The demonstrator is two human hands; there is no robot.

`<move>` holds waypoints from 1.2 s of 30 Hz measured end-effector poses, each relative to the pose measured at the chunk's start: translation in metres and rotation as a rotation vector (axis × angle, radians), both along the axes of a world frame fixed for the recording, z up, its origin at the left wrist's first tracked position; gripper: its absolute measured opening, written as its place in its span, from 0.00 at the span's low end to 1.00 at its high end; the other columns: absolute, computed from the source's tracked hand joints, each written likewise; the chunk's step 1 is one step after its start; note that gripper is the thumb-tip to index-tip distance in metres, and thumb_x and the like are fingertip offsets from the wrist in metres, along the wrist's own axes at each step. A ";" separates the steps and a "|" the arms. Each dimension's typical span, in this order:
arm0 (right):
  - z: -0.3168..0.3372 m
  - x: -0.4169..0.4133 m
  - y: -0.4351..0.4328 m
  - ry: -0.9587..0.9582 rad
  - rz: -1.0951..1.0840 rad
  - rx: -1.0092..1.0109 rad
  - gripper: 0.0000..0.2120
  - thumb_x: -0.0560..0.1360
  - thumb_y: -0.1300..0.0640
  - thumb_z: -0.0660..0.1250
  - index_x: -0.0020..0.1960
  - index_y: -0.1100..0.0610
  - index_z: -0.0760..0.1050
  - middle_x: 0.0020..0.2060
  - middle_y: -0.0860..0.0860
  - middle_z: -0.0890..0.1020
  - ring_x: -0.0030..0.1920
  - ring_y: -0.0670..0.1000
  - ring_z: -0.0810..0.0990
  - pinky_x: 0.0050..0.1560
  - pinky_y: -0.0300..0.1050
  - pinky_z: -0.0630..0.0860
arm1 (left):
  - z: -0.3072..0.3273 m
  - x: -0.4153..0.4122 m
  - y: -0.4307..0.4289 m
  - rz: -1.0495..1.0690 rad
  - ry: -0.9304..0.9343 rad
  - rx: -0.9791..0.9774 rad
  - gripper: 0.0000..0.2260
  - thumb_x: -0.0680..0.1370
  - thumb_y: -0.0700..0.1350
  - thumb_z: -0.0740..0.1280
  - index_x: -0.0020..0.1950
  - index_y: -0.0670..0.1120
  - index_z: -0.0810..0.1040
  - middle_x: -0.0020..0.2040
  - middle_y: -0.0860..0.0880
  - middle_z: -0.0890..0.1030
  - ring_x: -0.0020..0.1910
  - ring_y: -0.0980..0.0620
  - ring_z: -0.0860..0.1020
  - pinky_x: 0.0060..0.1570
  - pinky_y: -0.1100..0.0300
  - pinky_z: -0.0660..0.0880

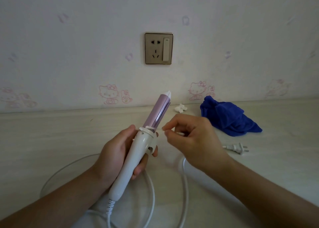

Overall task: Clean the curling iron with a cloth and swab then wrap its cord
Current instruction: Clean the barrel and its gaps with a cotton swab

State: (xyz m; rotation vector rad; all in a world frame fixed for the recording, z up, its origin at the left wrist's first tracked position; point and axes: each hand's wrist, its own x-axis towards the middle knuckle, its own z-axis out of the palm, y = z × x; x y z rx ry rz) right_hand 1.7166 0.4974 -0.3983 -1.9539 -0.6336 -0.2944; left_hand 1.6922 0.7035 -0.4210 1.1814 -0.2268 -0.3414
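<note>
The curling iron [138,146] is held above the pale table [51,132], tilted so its lilac barrel points up and away toward the wall, its white tip just below the wall socket [158,48]. The left hand [117,155] is wrapped around the iron's white handle, thumb up near the collar, fingers curled round the far side. Just right of the iron, the right hand [191,139] pinches a thin swab [159,129] between thumb and forefinger, its tip touching the iron at the joint where barrel meets handle. The iron's white cord [151,193] leaves the handle's lower end and loops loosely over the table below the iron, with its plug [236,147] lying unplugged well to the iron's right. A crumpled blue cloth [227,117] sits beyond the plug, right of the barrel, and a small white wad [180,108] lies between cloth and barrel, near the wall.
</note>
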 end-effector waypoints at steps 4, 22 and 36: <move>0.003 0.010 -0.010 -0.003 -0.066 0.101 0.08 0.76 0.63 0.72 0.42 0.51 0.83 0.24 0.52 0.75 0.25 0.45 0.69 0.30 0.44 0.73 | 0.000 -0.001 0.003 -0.015 -0.020 0.100 0.28 0.80 0.58 0.57 0.60 0.35 0.79 0.44 0.29 0.76 0.20 0.50 0.68 0.20 0.63 0.67; 0.011 0.027 -0.024 -0.001 -0.192 0.214 0.11 0.76 0.64 0.72 0.40 0.49 0.83 0.22 0.49 0.74 0.24 0.44 0.67 0.27 0.35 0.68 | 0.001 0.003 0.007 -0.096 -0.009 0.116 0.27 0.80 0.58 0.57 0.63 0.39 0.82 0.45 0.38 0.80 0.21 0.52 0.69 0.21 0.63 0.68; 0.008 0.009 -0.010 -0.022 -0.079 0.141 0.08 0.77 0.62 0.72 0.43 0.51 0.83 0.26 0.56 0.76 0.25 0.47 0.70 0.28 0.39 0.71 | 0.005 0.004 0.005 -0.103 -0.016 0.029 0.24 0.79 0.56 0.58 0.62 0.40 0.81 0.43 0.37 0.76 0.20 0.52 0.68 0.24 0.57 0.57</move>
